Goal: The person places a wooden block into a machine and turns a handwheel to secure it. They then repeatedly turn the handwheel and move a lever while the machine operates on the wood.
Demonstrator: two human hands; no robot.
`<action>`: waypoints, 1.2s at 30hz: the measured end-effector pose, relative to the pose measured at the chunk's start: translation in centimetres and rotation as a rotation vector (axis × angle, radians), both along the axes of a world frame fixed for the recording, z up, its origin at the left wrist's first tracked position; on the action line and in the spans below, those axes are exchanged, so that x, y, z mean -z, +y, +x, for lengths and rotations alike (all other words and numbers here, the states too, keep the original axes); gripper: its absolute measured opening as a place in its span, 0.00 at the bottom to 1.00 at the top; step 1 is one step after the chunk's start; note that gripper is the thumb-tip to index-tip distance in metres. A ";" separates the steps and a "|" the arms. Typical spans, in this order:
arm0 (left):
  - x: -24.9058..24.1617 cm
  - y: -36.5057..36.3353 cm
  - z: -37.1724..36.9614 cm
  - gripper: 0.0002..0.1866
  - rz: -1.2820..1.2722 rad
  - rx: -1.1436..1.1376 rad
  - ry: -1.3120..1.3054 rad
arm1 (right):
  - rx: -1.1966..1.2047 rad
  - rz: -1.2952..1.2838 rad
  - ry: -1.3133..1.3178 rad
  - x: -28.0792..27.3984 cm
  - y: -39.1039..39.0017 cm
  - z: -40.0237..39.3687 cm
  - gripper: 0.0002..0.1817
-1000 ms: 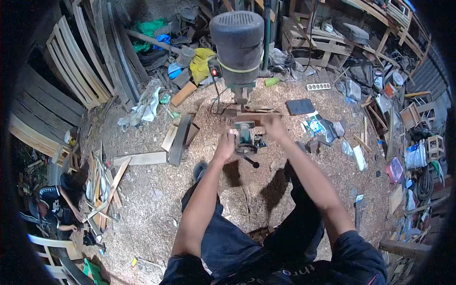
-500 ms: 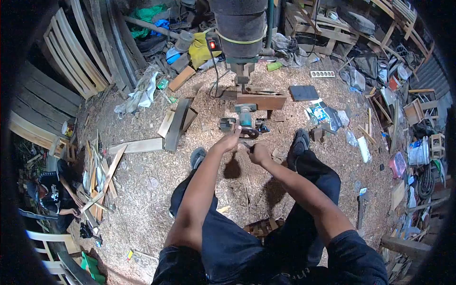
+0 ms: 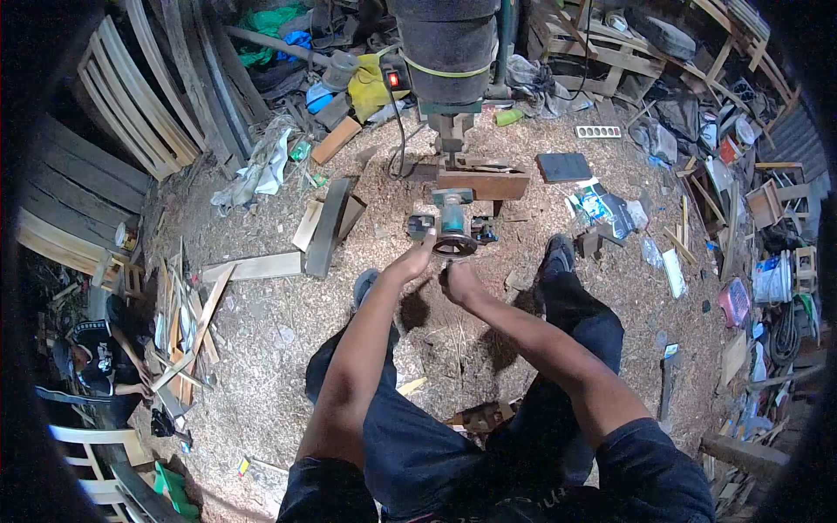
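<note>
A green power tool with a dark round base and black side knobs, which looks like a router [image 3: 452,222], lies on the shavings-covered ground in front of me. My left hand [image 3: 416,259] is closed at the left edge of its round base, the thumb pointing up along the rim. Just below the base, my right hand [image 3: 462,283] is a fist, its knuckles near the centre of the rim. A small dark bit shows at the fist's left side, too little to name. A reddish-brown wooden block [image 3: 493,185] sits right behind the tool.
A large dark drum-shaped machine [image 3: 446,52] stands behind the block, beside a lit red switch [image 3: 393,78]. Boards [image 3: 327,228] lie to the left, and a dark flat box [image 3: 563,167] to the right. Another person [image 3: 96,357] works with wood strips at far left.
My right hand has shifted left and turned, closer under the round base. The base now shows more of its face. My left hand stays at the rim.
</note>
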State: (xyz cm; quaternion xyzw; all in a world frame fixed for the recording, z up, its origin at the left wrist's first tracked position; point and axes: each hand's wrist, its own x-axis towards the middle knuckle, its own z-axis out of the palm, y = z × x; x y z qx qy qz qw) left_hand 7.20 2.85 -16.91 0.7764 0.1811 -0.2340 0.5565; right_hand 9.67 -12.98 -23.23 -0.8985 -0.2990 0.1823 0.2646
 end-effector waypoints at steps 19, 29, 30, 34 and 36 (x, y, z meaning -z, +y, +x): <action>-29.3 -1.3 5.5 0.18 0.736 -0.517 -1.519 | 0.224 0.458 -0.522 -34.5 -5.2 12.5 0.12; -36.5 -1.5 17.9 0.15 0.791 -0.634 -1.647 | 0.336 0.781 -0.326 -51.6 1.7 32.9 0.68; -36.6 -1.6 18.0 0.15 0.793 -0.655 -1.675 | 0.304 0.890 -0.307 -51.9 2.6 33.6 0.70; -36.1 -1.0 18.7 0.16 0.805 -0.670 -1.745 | 0.418 1.106 -0.229 -51.6 7.8 36.8 0.47; -35.9 -1.1 18.9 0.16 0.787 -0.674 -1.749 | 0.576 1.091 -0.266 -52.7 7.3 33.3 0.51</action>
